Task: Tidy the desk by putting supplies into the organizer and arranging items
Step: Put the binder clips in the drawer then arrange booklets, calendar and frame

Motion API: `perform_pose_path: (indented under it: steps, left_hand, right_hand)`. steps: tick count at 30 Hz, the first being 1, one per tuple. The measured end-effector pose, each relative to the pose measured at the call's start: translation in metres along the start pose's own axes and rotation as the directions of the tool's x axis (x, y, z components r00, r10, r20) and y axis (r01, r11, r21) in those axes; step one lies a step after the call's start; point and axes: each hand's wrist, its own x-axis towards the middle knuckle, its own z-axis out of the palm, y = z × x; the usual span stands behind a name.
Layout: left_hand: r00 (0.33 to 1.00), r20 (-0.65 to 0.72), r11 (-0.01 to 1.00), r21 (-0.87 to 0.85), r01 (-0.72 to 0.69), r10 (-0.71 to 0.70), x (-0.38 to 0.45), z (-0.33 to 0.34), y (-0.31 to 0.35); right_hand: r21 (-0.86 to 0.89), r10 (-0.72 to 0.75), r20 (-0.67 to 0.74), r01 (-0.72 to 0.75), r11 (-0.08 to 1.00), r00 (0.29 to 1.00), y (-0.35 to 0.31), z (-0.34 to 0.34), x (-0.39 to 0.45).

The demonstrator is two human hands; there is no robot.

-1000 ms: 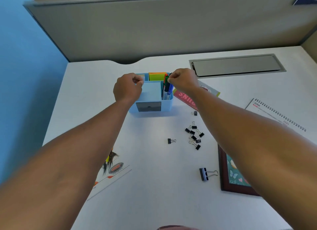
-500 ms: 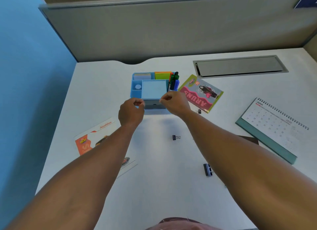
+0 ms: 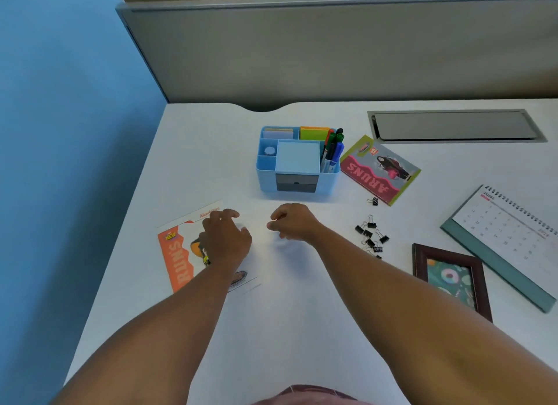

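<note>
Organizer (image 3: 297,163) stands on the white desk (image 3: 302,329), well beyond both hands and touching neither. Its right slot holds upright markers (image 3: 332,149); the back slots hold a green-and-orange pad (image 3: 314,133) and a pale pad (image 3: 277,133), and a small round thing sits in the left slot, too small to name. A dark drawer (image 3: 296,182) faces the person.

Left hand (image 3: 226,238) hangs over an orange flyer (image 3: 178,253), fingers (image 3: 225,214) spread loosely and holding nothing; whether they touch the paper I cannot tell. Right hand (image 3: 293,223) is just beside it over bare desk — fingers curled in, thumb near the forefinger; whether anything is pinched there I cannot tell.

Binder clips (image 3: 370,234) lie in a loose cluster right of the right forearm, apart from the fingers, with one clip (image 3: 373,201) near the corner of a pink card (image 3: 380,170). That card lies just right of the organizer. A framed picture (image 3: 450,279) and a calendar (image 3: 507,235) lie farther right.
</note>
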Motion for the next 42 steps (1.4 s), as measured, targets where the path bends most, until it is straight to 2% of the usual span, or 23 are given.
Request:
perform_pose_path:
  steps: [2,7,12,16,17,18,20,21,23,25,29,31,34,37,42]
  left_hand:
    - [1.0,0.01,0.999,0.035,0.018,-0.019,0.001,-0.003,-0.011]
    - [0.985,0.148,0.995,0.058,0.081,-0.089,0.005,-0.008,-0.03]
    - [0.98,0.193,0.996,0.078,0.034,-0.048,0.008,-0.009,-0.033]
    - [0.974,0.211,0.988,-0.109,0.109,-0.084,0.016,-0.01,-0.022]
    - [0.963,0.246,0.963,-0.212,0.165,-0.111,0.019,-0.011,-0.018]
    - [0.942,0.302,0.897,-0.361,0.254,-0.146,0.023,-0.011,-0.014]
    - [0.871,0.449,0.642,-0.611,0.462,-0.2,0.028,-0.014,-0.005]
    - [0.83,0.516,0.531,-0.653,0.54,-0.209,0.03,-0.016,-0.002]
    - [0.753,0.624,0.395,-0.65,0.649,-0.21,0.033,-0.019,0.003]
    - [0.699,0.684,0.302,-0.635,0.711,-0.209,0.034,-0.019,0.004]
    - [0.625,0.753,0.108,-0.617,0.779,-0.204,0.037,-0.021,0.008]
    - [0.602,0.775,0.062,-0.603,0.795,-0.192,0.038,-0.022,0.011]
    - [0.604,0.779,0.059,-0.603,0.795,-0.172,0.041,-0.026,0.019]
    - [0.634,0.759,0.051,-0.634,0.772,-0.151,0.048,-0.035,0.032]
    - [0.684,0.724,0.101,-0.676,0.73,-0.095,0.068,-0.055,0.054]
  right_hand:
    - [-0.002,0.0,0.02,0.0,1.0,1.0,-0.001,0.009,0.0]
    - [-0.032,-0.009,0.055,0.011,0.999,0.998,-0.004,0.03,0.001]
    - [-0.017,0.0,0.095,0.001,1.0,0.995,-0.009,0.04,0.001]
    - [0.099,0.049,0.113,-0.06,0.993,0.992,-0.016,0.038,0.001]
    - [0.135,0.052,0.115,-0.067,0.989,0.992,-0.018,0.036,0.001]
    - [0.177,0.053,0.117,-0.073,0.981,0.992,-0.021,0.033,0.0]
    - [0.265,0.047,0.118,-0.077,0.961,0.992,-0.027,0.028,0.0]
    - [0.304,0.042,0.118,-0.076,0.95,0.992,-0.03,0.025,-0.001]
    - [0.368,0.021,0.113,-0.062,0.928,0.993,-0.034,0.019,-0.002]
    - [0.391,-0.026,0.096,-0.014,0.92,0.995,-0.036,0.013,-0.003]
    - [0.312,-0.162,0.049,0.139,0.94,0.986,-0.035,0.007,-0.003]
    - [0.175,-0.223,0.047,0.212,0.962,0.974,-0.036,0.006,-0.002]
    - [0.035,-0.325,0.035,0.323,0.946,0.945,-0.042,0.001,0.0]
    - [-0.036,-0.404,-0.036,0.403,0.915,0.914,-0.051,-0.011,0.003]
    - [-0.084,-0.465,-0.223,0.458,0.885,0.857,-0.072,-0.04,0.008]
